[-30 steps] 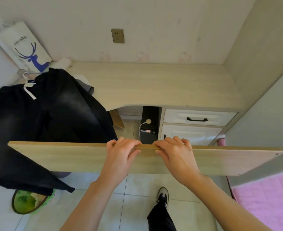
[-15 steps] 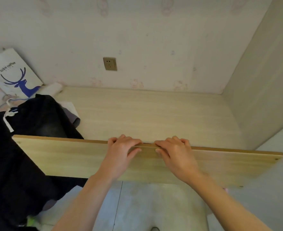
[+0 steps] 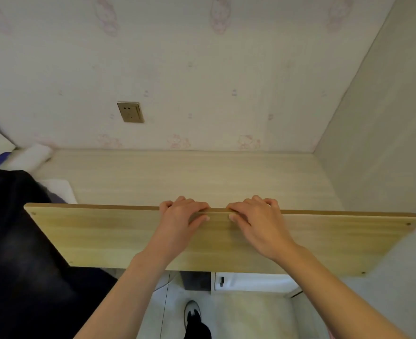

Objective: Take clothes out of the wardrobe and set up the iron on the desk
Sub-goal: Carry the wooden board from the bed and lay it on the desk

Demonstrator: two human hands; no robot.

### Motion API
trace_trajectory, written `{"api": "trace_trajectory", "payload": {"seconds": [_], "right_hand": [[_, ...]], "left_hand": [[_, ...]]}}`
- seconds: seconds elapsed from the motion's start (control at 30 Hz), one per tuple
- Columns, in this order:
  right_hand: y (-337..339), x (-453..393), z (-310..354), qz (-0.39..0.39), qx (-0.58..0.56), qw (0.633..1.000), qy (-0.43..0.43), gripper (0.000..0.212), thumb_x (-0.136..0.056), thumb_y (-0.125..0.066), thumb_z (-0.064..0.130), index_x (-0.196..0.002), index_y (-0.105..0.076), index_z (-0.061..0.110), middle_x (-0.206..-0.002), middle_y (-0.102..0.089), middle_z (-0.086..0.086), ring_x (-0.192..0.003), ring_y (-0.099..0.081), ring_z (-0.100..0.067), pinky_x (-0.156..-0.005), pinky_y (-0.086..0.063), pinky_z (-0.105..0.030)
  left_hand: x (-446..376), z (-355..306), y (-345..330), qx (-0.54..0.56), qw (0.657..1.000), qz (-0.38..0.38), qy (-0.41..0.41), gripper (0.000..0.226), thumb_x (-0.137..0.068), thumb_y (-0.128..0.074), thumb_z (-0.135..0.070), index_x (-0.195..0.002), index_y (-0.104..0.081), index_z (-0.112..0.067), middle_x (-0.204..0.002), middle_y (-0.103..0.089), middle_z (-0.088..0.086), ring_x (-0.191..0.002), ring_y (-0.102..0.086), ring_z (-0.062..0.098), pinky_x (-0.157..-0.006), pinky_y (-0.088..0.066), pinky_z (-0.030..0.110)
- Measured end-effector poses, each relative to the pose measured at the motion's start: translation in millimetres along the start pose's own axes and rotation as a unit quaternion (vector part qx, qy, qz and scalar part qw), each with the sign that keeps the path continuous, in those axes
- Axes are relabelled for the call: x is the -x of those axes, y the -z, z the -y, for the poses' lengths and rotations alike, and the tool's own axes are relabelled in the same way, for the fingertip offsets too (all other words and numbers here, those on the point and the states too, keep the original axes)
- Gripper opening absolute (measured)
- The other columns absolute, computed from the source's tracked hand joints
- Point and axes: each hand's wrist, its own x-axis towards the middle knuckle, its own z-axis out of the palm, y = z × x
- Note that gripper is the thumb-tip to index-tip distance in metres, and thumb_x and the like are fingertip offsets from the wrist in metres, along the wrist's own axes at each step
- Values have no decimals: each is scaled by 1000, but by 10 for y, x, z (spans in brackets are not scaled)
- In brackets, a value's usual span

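Board: a long wooden board [image 3: 104,236] was held level just above the bench [image 3: 189,177].
Fingers: left hand [image 3: 177,223] and right hand [image 3: 256,223] curled over its far edge.
Clothes: dark clothes [image 3: 13,241] lay at the bench's left end.
Advice: lower it flat, clear of the clothes.

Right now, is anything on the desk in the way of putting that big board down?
Mostly no. Both hands, left and right, hold the board over bare desk. Only the black clothes and a white roll sit at the desk's left end.

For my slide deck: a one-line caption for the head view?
Both hands, left and right, grip a board over the desk.
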Motion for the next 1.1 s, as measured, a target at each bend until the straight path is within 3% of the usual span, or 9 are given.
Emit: {"api": "trace_trajectory", "payload": {"seconds": [0.33, 0.77, 0.97, 1.1], "right_hand": [[-78, -1029, -230, 47, 2, 998, -36, 29, -98, -40, 40, -121, -58, 39, -97, -60, 13, -101, -46, -10, -95, -27, -35], [-355, -1823, -583, 110, -50, 992, -35, 24, -98, -42, 36, -113, -62, 37, -96, -63, 12, -90, -41, -7, -89, -32, -37], [-412, -2145, -647, 131, -73, 988, -31, 28, -97, -47, 35, -118, -64, 31, -114, -67, 8, -106, -55, -15, -97, -37, -39], [-480, -2342, -716, 147, -76, 986, -34, 28, -94, -52, 34, -116, -66, 22, -109, -68, -1, -102, -61, -21, -97, -43, -36]], "left_hand": [[-983, 523, -279, 15, 997, 65, 33, 26, -91, -58, -39, -116, -65, -32, -105, -66, -15, -100, -49, 6, -79, -17, 27], [-1614, 897, -548, 12, 991, 116, 72, 27, -93, -56, -37, -118, -63, -33, -111, -65, -14, -105, -48, 7, -92, -23, 30], [-1708, 1007, -665, -70, 990, 89, 84, 29, -92, -54, -40, -119, -63, -33, -114, -61, -15, -115, -46, 10, -94, -18, 32], [-1554, 1192, -850, -125, 986, 50, 94, 49, -85, -46, -44, -127, -59, -24, -124, -60, -2, -126, -48, 27, -105, -22, 42]]}}
